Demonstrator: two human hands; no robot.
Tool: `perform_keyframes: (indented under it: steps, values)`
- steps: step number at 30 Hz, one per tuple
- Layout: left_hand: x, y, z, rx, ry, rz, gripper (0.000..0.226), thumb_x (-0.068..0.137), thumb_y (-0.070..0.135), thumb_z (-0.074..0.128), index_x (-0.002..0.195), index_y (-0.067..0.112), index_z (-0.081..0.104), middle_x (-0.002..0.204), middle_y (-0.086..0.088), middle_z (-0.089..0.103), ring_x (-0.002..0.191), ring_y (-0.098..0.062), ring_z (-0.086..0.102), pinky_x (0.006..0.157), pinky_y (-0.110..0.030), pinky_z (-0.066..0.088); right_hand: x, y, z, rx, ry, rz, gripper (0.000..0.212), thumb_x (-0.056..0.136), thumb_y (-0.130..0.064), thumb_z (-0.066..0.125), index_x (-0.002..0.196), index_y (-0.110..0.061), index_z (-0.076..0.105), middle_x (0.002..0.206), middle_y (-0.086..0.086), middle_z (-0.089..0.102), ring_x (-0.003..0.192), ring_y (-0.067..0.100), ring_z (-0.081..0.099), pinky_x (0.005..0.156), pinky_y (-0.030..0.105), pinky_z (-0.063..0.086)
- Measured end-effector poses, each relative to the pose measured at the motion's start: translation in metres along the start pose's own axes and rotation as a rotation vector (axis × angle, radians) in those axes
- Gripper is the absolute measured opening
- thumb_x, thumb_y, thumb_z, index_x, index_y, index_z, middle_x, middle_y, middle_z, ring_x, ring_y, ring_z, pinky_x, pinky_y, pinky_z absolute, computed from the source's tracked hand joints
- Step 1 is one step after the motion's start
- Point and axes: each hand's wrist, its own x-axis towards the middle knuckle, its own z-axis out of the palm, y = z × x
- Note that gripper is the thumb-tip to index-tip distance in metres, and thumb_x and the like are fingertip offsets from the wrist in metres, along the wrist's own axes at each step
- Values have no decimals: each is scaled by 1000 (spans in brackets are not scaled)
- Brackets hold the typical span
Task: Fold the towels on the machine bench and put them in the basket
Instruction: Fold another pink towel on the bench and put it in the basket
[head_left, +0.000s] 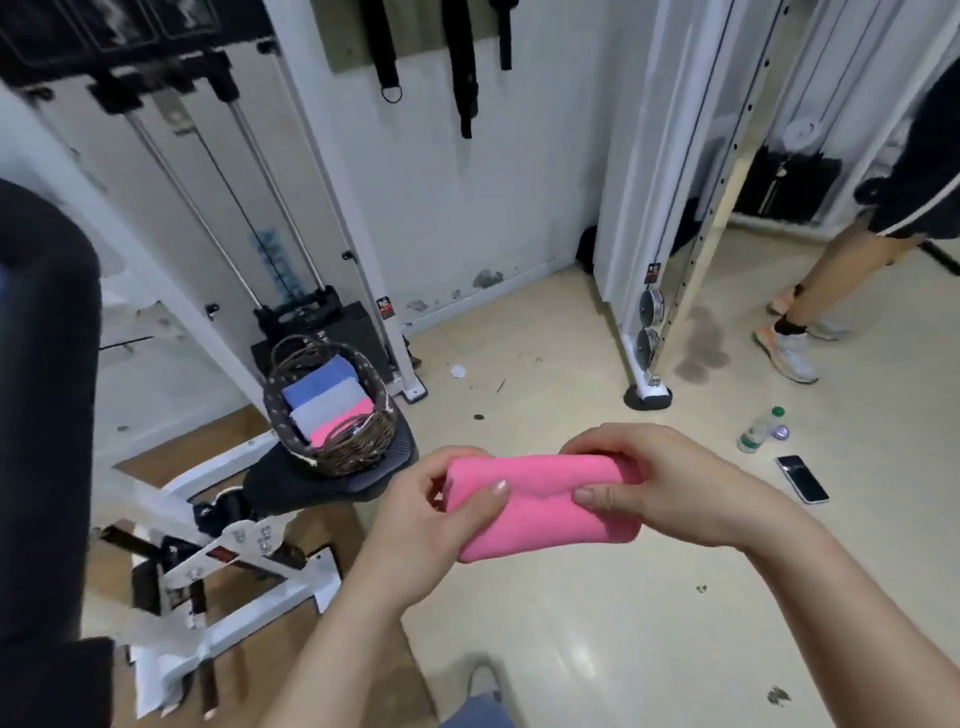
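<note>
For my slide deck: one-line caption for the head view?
Left hand and right hand grip a pink towel; the basket ahead holds folded towels.

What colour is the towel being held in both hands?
The towel is bright pink, shown best in the head view.

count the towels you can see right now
4. A pink towel is gripped by the left hand and right hand. Three lie folded in the basket: a blue towel, a grey towel and a second pink towel. Others may be hidden beneath.

Pink towel folded into a thick pad, held above the floor, wicker basket on the bench seat holding folded blue, grey, pink towels
</note>
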Motion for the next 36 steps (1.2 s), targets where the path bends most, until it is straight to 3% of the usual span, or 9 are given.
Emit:
perform_keyframes:
  steps: [5, 8, 11, 13, 17, 21, 24, 29, 36]
  values:
    - [41, -30, -51, -5, 242, -84, 33, 72, 54, 64, 96, 33, 72, 95, 6, 73, 89, -12, 67, 78, -30, 54, 109, -10, 11, 41, -75, -146, 20, 88, -33, 67, 108, -31, 68, 102, -17, 68, 97, 3, 60, 82, 22, 46]
    - [78, -57, -90, -53, 391, -141, 14, 83, 35, 69, 97, 32, 69, 96, 14, 68, 94, -16, 65, 80, -45, 55, 183, -19, 32, 18, -197, -164, 20, 96, -27, 56, 113, -31, 66, 108, -10, 65, 101, 6, 57, 91, 25, 44]
    - [112, -86, -122, -27, 525, -189, 19, 92, 15, 63, 96, 33, 61, 93, 25, 62, 88, -4, 59, 77, -29, 47, 253, -34, 53, -2, -252, -118, 21, 94, -22, 57, 110, -33, 65, 107, -10, 64, 102, 8, 56, 91, 27, 44]
    - [125, -107, -141, -42, 598, -238, 22, 92, 16, 64, 95, 38, 60, 90, 23, 62, 84, -5, 59, 77, -32, 48, 295, -44, 67, -1, -207, -102, 19, 88, -17, 63, 100, -31, 64, 101, -13, 65, 98, 7, 58, 85, 24, 47]
    - [135, -141, -179, -128, 619, -411, 26, 88, 21, 69, 103, 42, 65, 104, 8, 68, 97, -17, 65, 85, -43, 55, 363, -58, 97, -59, -277, -105, 21, 77, -15, 73, 80, -32, 61, 86, -11, 67, 87, 7, 62, 79, 27, 51]
    - [159, -159, -213, -115, 760, -447, 27, 83, 11, 73, 105, 27, 69, 99, 6, 70, 93, -10, 66, 77, -29, 55, 418, -63, 129, -126, -337, -138, 21, 74, -12, 75, 76, -29, 63, 83, -11, 68, 83, 6, 62, 74, 17, 48]
    - [192, -180, -231, -73, 832, -535, 28, 81, 11, 73, 108, 20, 69, 101, 6, 68, 95, -9, 63, 87, -30, 53, 460, -61, 144, -176, -352, -159, 22, 74, -11, 74, 75, -30, 62, 80, -14, 66, 82, 6, 62, 67, 10, 43]
    - [254, -219, -258, 56, 865, -605, 29, 82, 12, 73, 103, 27, 60, 89, 15, 63, 90, -12, 61, 76, -12, 44, 534, -49, 166, -223, -388, -142, 22, 73, -13, 71, 73, -30, 57, 77, -12, 65, 77, 14, 61, 70, 29, 49]
    - [326, -272, -289, 334, 816, -712, 27, 89, 14, 63, 99, 22, 40, 82, 4, 59, 76, -23, 59, 65, -33, 41, 629, -25, 209, -487, -458, -224, 15, 83, -25, 61, 97, -21, 56, 94, 3, 67, 92, 27, 62, 69, 31, 43]
